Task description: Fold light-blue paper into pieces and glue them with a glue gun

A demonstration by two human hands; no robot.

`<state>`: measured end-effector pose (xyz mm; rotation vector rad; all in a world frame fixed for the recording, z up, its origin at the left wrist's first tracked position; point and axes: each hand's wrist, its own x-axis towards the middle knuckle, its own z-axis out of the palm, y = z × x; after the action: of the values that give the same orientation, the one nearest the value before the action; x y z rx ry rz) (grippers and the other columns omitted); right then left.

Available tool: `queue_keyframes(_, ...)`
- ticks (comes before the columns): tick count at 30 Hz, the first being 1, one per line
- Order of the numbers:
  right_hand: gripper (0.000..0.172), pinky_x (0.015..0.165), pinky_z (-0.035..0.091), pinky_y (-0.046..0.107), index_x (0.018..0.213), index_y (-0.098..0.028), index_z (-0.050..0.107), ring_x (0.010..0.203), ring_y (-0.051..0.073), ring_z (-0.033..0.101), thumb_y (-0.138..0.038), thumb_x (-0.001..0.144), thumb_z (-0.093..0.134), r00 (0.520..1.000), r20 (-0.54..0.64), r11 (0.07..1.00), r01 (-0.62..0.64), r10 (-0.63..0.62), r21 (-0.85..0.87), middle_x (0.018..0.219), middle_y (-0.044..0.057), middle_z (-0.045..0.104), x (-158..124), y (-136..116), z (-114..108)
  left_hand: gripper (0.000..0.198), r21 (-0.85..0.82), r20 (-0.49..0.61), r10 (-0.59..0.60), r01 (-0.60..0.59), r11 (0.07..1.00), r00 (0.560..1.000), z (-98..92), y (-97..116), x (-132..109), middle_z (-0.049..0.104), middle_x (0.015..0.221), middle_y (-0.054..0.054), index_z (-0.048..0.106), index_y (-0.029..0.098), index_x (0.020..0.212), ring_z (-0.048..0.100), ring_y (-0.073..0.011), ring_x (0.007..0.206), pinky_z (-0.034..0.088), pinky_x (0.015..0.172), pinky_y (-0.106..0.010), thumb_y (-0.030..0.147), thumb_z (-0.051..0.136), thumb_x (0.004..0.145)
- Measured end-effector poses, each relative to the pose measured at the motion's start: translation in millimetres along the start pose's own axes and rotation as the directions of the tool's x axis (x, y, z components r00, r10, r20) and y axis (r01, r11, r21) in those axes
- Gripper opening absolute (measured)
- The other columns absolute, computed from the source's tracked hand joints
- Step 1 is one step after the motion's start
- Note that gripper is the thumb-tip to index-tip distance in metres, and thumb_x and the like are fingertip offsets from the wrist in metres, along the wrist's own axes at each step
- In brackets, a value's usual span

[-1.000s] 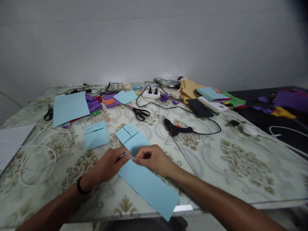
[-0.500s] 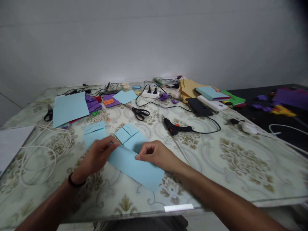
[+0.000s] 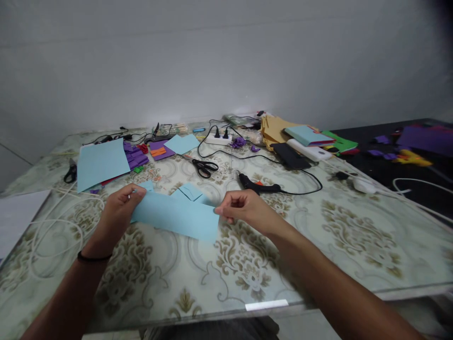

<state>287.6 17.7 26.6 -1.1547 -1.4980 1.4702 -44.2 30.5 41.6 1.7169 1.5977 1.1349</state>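
Note:
Between my two hands a strip of light blue paper (image 3: 177, 217) is stretched out, tilted above the table. My left hand (image 3: 122, 208) pinches its upper left corner. At the right end, my right hand (image 3: 240, 208) pinches the corner between thumb and fingers. Behind the strip lies a folded blue paper piece (image 3: 190, 191), its lower part hidden. Another blue piece shows only a little beside my left hand. A black hot glue gun (image 3: 260, 187) rests just beyond my right hand.
Black-handled scissors (image 3: 204, 167) lie farther back, near a white power strip (image 3: 218, 139). Blue sheets (image 3: 102, 163) and purple paper pieces (image 3: 135, 155) sit at the left. A white cable (image 3: 79, 226) coils by my left forearm. A black phone (image 3: 290, 156) lies at the right.
Both hands have moved apart, the left one leftward and the right one slightly right and up. The blue strip has lifted and swung closer to level, with its right end now gripped.

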Motion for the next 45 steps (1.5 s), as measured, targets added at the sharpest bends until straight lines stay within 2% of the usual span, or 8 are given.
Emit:
queue_keyframes(6,0.03,0.063,0.047,0.028,0.091,-0.018,0.067,0.061,0.013,0.058,-0.043,0.08,0.08,0.985,-0.081,0.981,0.162,-0.153,0.111,0.075,0.0,0.066,2,2,0,0.029,-0.243,0.047,-0.153,0.16,0.957,0.987,4.5,-6,1,0.052,0.065,0.003,0.063,0.02,0.084,0.044,-0.0135,0.055,0.035,0.05,-0.024,0.049,0.067,0.087)
queue_keyframes(10,0.049,0.076,0.053,0.03,0.127,-0.025,0.064,0.082,0.016,0.067,-0.029,0.08,0.08,0.968,-0.052,0.962,0.25,-0.246,0.107,0.106,0.004,0.07,3,8,7,0.031,-0.366,0.136,-0.247,0.28,0.888,0.96,16.2,4,-7,0.053,0.062,0.004,0.062,0.02,0.085,0.046,-0.0124,0.051,0.037,0.046,-0.022,0.051,0.071,0.084)
queue_keyframes(15,0.018,0.087,0.053,0.036,0.094,-0.024,0.082,0.099,0.023,0.066,-0.039,0.085,0.079,0.91,0.019,0.91,0.414,-0.414,-0.017,0.11,0.01,0.071,-4,5,15,0.037,-0.411,0.291,-0.308,0.409,0.815,0.906,31.5,15,-19,0.053,0.058,0.006,0.059,0.019,0.075,0.047,-0.0101,0.047,0.037,0.043,-0.02,0.052,0.076,0.078)
queue_keyframes(23,0.05,0.071,0.05,0.031,0.083,-0.019,0.073,0.074,0.019,0.059,-0.069,0.084,0.069,0.977,-0.057,0.972,0.21,-0.205,0.11,0.077,0.003,0.065,-14,-1,15,0.043,-0.312,0.648,0.047,0.209,0.927,0.76,32.3,20,-30,0.076,0.109,-0.012,0.076,0.017,0.106,0.072,-0.0269,0.099,0.058,0.088,-0.038,0.055,0.056,0.1)
queue_keyframes(27,0.056,0.05,0.033,0.023,0.071,-0.019,0.057,0.057,0.011,0.04,-0.072,0.089,0.059,0.995,0.076,0.997,0.07,-0.069,-0.014,0.062,-0.003,0.046,-14,0,20,0.061,-0.48,0.666,0.13,0.289,0.828,0.734,38.1,21,-42,0.078,0.103,-0.016,0.074,0.014,0.108,0.075,-0.0275,0.082,0.06,0.075,-0.04,0.068,0.046,0.098)
queue_keyframes(35,0.045,0.055,0.031,0.025,0.068,-0.019,0.05,0.06,0.011,0.04,-0.05,0.1,0.052,0.976,0.173,0.922,0.184,-0.131,-0.341,0.063,-0.004,0.043,-9,13,40,0.029,-0.274,0.629,-0.043,0.274,0.922,0.776,59.2,13,-51,0.077,0.068,-0.003,0.067,0.018,0.087,0.074,-0.0172,0.063,0.058,0.062,-0.025,0.046,0.071,0.093)
queue_keyframes(39,0.025,0.062,0.04,0.025,0.088,-0.019,0.065,0.067,0.013,0.052,-0.042,0.095,0.062,0.992,0.053,0.962,0.125,-0.115,-0.242,0.072,-0.002,0.059,-6,19,41,0.03,-0.237,0.593,-0.082,0.271,0.933,0.801,60.6,9,-50,0.079,0.069,-0.005,0.064,0.017,0.085,0.076,-0.019,0.064,0.06,0.062,-0.026,0.046,0.069,0.093)
queue_keyframes(45,0.03,0.062,0.04,0.026,0.084,-0.019,0.067,0.065,0.014,0.051,-0.049,0.087,0.071,0.998,-0.009,0.995,0.062,-0.063,-0.081,0.073,-0.001,0.06,-4,18,39,0.029,-0.208,0.524,-0.042,0.176,0.962,0.851,58.2,14,-51,0.077,0.071,-0.002,0.067,0.018,0.083,0.076,-0.0198,0.069,0.057,0.063,-0.026,0.045,0.068,0.093)
